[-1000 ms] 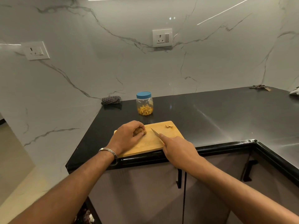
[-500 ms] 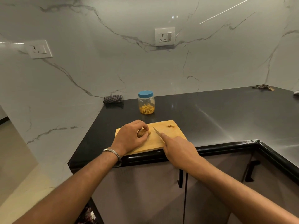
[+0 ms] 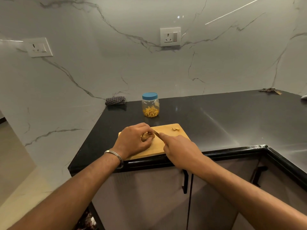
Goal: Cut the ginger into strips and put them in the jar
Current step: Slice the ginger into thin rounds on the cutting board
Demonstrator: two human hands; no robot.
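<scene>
On the wooden board (image 3: 166, 145), the left hand (image 3: 132, 141) curls round the ginger (image 3: 147, 136); just to its right the right hand (image 3: 180, 151) grips the knife (image 3: 157, 133), blade angled away toward the lidded jar (image 3: 150, 105) standing well beyond

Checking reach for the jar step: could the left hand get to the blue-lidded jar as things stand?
Probably yes: bare counter lies between the left hand and the jar, but the hand grips the ginger.
</scene>
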